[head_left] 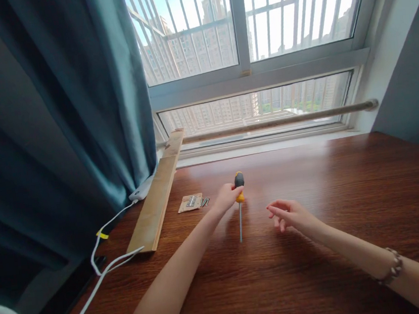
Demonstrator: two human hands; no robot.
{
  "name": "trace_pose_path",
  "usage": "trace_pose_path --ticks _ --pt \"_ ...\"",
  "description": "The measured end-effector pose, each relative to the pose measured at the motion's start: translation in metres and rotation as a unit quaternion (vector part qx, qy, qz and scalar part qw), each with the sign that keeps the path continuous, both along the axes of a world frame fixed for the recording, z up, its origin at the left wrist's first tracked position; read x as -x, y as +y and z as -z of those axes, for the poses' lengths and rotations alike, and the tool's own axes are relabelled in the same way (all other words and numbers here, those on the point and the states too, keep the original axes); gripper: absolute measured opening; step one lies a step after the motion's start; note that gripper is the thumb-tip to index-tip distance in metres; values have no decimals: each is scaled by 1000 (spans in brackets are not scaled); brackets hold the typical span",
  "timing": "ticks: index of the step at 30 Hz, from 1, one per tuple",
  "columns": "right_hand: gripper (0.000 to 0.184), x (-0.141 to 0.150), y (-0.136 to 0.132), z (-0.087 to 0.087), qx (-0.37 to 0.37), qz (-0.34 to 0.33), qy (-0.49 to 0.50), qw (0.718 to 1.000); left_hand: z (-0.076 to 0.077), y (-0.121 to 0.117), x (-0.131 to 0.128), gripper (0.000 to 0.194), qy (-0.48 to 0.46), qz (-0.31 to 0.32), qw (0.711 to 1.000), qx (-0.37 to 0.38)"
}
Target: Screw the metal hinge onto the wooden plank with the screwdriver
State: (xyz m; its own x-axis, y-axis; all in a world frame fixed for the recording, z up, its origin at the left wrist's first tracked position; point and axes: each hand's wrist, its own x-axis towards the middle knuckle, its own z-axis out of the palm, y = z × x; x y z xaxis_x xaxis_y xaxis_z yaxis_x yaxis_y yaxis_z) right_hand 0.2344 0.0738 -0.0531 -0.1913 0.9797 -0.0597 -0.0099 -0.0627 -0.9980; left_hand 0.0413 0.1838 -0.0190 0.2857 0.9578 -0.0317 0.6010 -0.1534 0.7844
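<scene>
A screwdriver (pixel 239 180) with a black and yellow handle is held by my left hand (pixel 228 197), its fingers closed round the handle. Its long metal shaft points down and toward me, over the brown wooden table. To the right of the screwdriver, apart from it, is my right hand (pixel 286 214), fingers loosely bent and spread, with nothing in them. Just left of my left hand lies a small piece of cardboard (pixel 185 204) with a metal hinge-like piece (pixel 192 201) on it. A few screws (pixel 205 202) lie beside the cardboard.
A long wooden board (pixel 157 199) lies along the table's left side, its far end by the window. White cables (pixel 104 275) and a white power strip (pixel 143 189) are beside it, below a blue curtain (pixel 117 87). A horizontal rail (pixel 281 121) crosses before the window.
</scene>
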Motion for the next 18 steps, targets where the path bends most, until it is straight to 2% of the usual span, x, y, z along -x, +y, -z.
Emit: trace_pose_path --ticks 3,6,11,18 --pt "54 -4 5 6 19 35 -11 999 6 36 32 35 157 -105 979 -81" --pt "52 -7 8 14 32 42 -26 998 16 57 55 37 206 -136 965 -86" --pt "47 -10 10 20 23 25 -28 999 28 69 69 39 251 -154 950 -99" --pt "49 -9 11 23 17 27 -32 999 34 73 77 40 276 -157 941 -118"
